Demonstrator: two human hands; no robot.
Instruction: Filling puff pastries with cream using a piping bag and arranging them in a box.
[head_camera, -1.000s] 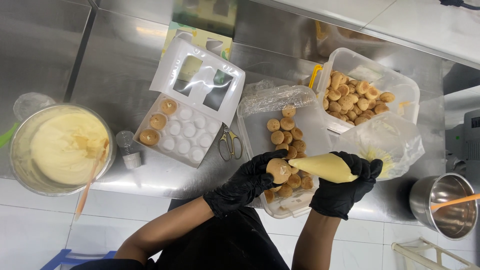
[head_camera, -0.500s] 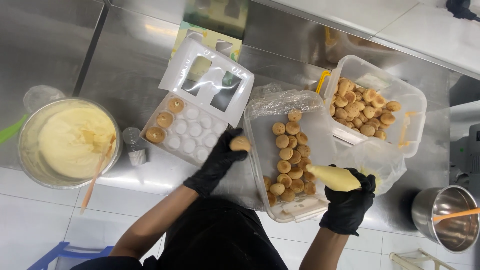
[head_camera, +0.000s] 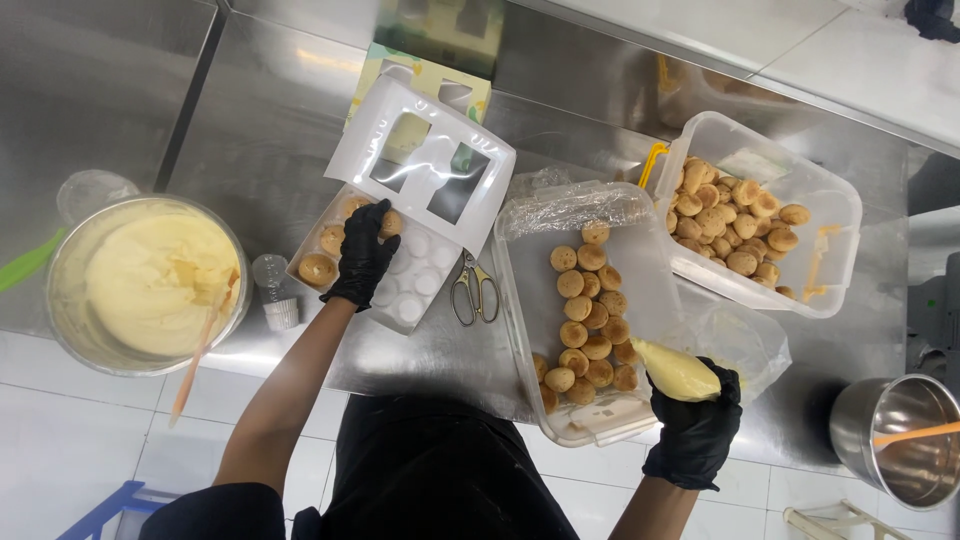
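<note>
My left hand, in a black glove, reaches into the white box tray and sets a round pastry puff into a cavity. Two filled puffs sit in cavities beside it. The tray's windowed white lid stands open behind. My right hand, also gloved, grips a piping bag full of yellow cream, beside the clear container of puffs.
A metal bowl of yellow cream with a spatula stands at the left. Scissors lie between tray and container. A second tub of puffs sits at the right, a steel pot at the far right.
My left hand carried a puff from the piping bag's tip leftward into the box tray. My right hand with the bag drew back to the right of the container.
</note>
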